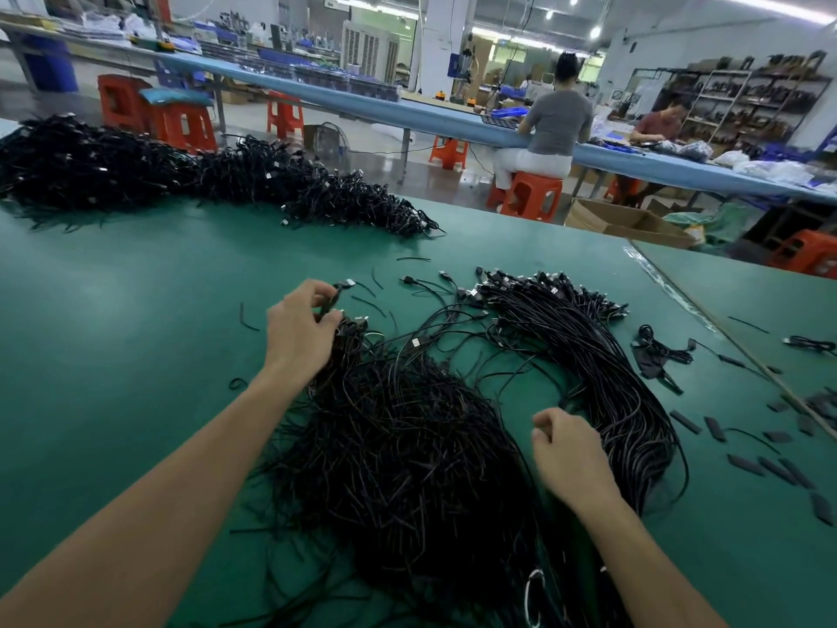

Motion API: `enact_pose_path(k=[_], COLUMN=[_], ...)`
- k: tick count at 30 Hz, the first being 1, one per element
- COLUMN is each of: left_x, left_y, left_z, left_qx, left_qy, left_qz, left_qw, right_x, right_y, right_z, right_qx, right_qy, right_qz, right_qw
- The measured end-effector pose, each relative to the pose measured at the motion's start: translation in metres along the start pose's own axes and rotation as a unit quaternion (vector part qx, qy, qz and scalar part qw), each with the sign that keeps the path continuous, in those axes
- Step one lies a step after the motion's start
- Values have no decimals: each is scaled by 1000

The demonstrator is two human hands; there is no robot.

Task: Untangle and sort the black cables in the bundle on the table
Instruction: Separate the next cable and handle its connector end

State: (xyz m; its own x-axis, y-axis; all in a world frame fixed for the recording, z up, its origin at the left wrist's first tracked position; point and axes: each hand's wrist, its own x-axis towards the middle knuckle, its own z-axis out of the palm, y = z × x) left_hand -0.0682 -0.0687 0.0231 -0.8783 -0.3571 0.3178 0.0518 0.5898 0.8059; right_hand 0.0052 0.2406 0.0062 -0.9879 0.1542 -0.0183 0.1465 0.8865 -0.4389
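Pinching a cable (334, 300), left hand (299, 330) overlaps the tangled bundle (407, 446)

**Q:** Where is the single view mounted?
**A:** On the person's head, above the near edge of the table (136, 310). The lens is wide-angle.
**Q:** Which way does it face?
**A:** Forward and down, across the table to its far edge, with the workshop beyond.
**Q:** How near is it?
**A:** Close. Both forearms enter from the bottom border, and the left hand (301, 330) and right hand (568, 451) sit over the cables (407, 446) mid-frame.
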Motion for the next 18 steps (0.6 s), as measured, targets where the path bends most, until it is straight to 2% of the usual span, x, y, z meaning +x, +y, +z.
enact_pose_path(k=[3,5,8,10,14,16,18], left_x=[8,6,3,0,-5,-7,-12], left_y=[-24,-32,-34,-38,-54,-56,-54], left_z=[10,16,17,17,14,15,17], left_qx=[144,198,258,299,306,279,247], left_qy=[-84,-106,-117,-161,-226,-208,-155], left_qz=[-21,-12,-12,-29,-78,-73,-51], left_qw=[986,974,959,940,921,935,955], right_x=[3,3,6,8,14,17,20], right_y=[3,-3,-9,-11,-13,-13,-14], right_z=[8,13,14,13,12,10,8], right_qx=[-111,-158,-184,-181,-181,-173,-168], right_qy=[-48,-66,-60,-53,-59,-71,-78], right_qz=[33,44,69,78,80,96,111], right_qw=[992,984,979,979,978,978,976])
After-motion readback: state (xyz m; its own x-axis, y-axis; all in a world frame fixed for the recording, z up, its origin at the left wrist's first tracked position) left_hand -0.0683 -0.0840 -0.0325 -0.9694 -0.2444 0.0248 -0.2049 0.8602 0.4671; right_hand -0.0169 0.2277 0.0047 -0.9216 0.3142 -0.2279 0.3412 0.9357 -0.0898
